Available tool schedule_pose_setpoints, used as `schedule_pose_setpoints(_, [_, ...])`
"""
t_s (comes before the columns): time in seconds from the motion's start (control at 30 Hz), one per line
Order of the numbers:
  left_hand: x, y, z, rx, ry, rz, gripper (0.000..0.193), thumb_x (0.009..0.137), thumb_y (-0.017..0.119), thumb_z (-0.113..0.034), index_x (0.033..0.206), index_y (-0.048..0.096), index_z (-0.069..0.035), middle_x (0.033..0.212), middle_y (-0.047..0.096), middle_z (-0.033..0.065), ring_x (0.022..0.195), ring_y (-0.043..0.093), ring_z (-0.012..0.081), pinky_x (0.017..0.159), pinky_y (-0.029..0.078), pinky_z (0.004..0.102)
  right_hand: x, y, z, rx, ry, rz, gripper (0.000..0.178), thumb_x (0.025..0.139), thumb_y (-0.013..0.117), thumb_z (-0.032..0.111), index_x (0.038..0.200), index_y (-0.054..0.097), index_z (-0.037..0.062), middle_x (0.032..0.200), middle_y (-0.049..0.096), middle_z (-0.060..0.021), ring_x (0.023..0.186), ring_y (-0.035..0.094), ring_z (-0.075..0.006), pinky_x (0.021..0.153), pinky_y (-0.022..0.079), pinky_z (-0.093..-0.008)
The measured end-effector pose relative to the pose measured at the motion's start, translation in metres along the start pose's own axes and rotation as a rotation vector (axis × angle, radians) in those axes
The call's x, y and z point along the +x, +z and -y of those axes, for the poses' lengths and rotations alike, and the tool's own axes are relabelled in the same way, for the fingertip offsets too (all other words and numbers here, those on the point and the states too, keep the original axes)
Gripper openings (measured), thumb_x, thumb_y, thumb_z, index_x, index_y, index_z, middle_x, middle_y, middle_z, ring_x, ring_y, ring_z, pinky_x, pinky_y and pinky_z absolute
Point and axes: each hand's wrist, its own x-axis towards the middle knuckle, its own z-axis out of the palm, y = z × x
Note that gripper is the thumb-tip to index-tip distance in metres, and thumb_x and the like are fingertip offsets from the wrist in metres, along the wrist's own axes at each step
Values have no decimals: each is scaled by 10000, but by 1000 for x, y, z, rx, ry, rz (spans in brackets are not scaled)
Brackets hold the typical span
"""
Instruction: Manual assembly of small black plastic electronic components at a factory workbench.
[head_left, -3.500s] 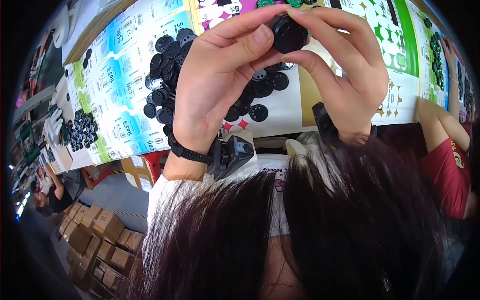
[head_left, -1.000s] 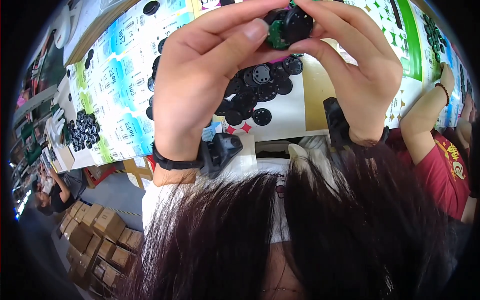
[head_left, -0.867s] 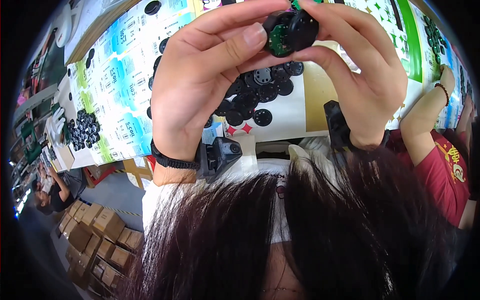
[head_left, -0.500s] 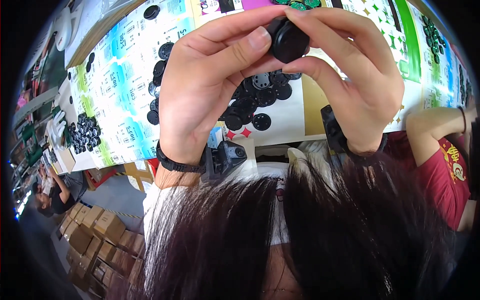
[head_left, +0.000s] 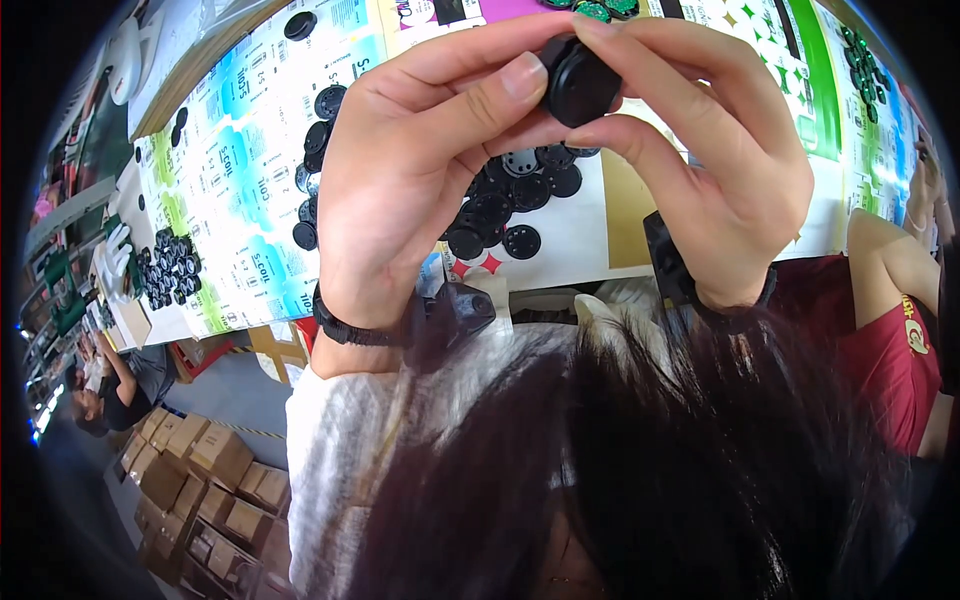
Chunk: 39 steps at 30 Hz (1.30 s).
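Up near the top middle, a thick round black plastic piece (head_left: 584, 88) with a stepped rim is held above the table between both hands. My left hand (head_left: 395, 165) pinches its left side, the thumb pressed along the edge. From the other side my right hand (head_left: 725, 150) grips it, index fingertip on top and thumb below. The back of the piece is hidden by fingers. Beneath the hands lies a loose pile of black discs (head_left: 522, 241), some with holes. More black discs (head_left: 329, 101) sit left of my left hand.
Printed sheets (head_left: 235, 170) cover the table. A heap of small black parts (head_left: 170, 268) lies at its left end. Round green boards (head_left: 592, 11) lie at the far edge, others (head_left: 865, 75) far right. A co-worker in red (head_left: 890, 350) sits close on the right; cardboard boxes (head_left: 220, 450) stand on the floor.
Both hands keep their grip on the round black piece, which has hardly moved. The co-worker's arm on the right has shifted away from me.
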Motion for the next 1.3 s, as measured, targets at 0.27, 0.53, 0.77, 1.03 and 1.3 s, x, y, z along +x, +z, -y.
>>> schedule_pose_setpoints(0.27, [3,-10,13,-1,81,190,338,833,512,-34,1148,462,74,1087,536,207,954,569,259,823,488,320,-3,3,0,11,0,-10,412,565,698,-29,969,630,15,910,568,-92,738,579,-162,621,498,-239])
schedule_pose_setpoints(0.53, [0,10,30,539,589,-53,232,811,537,-19,1037,559,33,950,612,144,856,594,190,764,464,256,-10,7,-3,-90,-3,4,383,599,673,-63,973,624,4,919,570,-104,746,579,-168,645,494,-239])
schedule_pose_setpoints(0.77, [0,13,27,641,711,-112,195,805,548,10,993,564,64,887,625,118,820,588,142,735,466,222,0,-8,24,207,498,70,490,593,729,13,1062,591,43,947,537,-108,821,568,-204,700,484,-251])
schedule_pose_setpoints(1.03, [-14,18,24,516,711,-34,208,809,525,28,1013,544,62,932,603,129,820,589,148,732,471,221,-19,17,12,882,647,-193,348,730,618,-20,1069,544,-49,963,588,-74,795,580,-142,710,476,-228])
schedule_pose_setpoints(1.3, [8,-14,16,723,549,70,199,834,460,24,1016,534,56,926,592,128,830,590,174,738,483,232,-26,35,-4,893,770,-84,300,767,599,18,1054,538,-45,913,611,-67,810,582,-127,720,464,-222])
